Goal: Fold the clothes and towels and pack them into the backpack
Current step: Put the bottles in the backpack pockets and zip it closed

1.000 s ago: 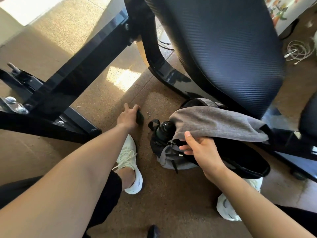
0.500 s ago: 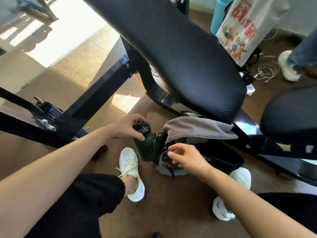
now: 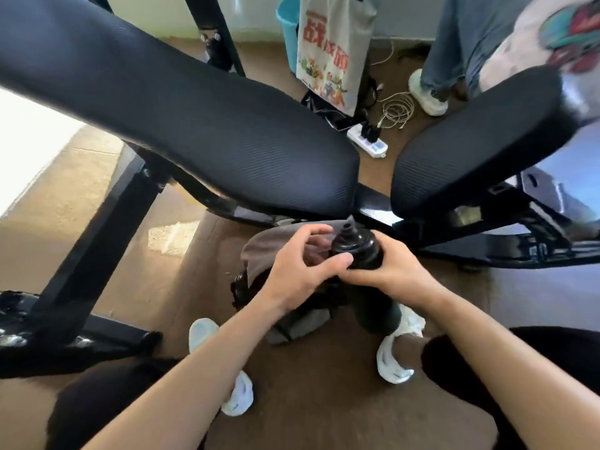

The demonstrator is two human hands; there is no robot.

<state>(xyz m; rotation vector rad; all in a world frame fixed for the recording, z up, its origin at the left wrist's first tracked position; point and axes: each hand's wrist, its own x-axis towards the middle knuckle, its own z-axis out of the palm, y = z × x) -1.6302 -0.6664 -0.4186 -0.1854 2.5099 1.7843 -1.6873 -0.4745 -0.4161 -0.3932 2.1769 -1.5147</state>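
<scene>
Head view, centre: my left hand (image 3: 298,271) and right hand (image 3: 399,271) are both gripping the bottle (image 3: 355,245) above the backpack (image 3: 298,329); a cloth (image 3: 266,248) is lying on it, so packing is looking unfinished.

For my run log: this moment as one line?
right hand: grips dark bottle with black cap | left hand: pinches its cap | grey towel: draped over dark backpack

White fabric tote bag (image 3: 334,53), hanging just beside the light blue plastic bucket (image 3: 287,30): large red Chinese characters are printed across the bag's middle. The first reads "战". The remaining characters are too blurred to read.
</scene>
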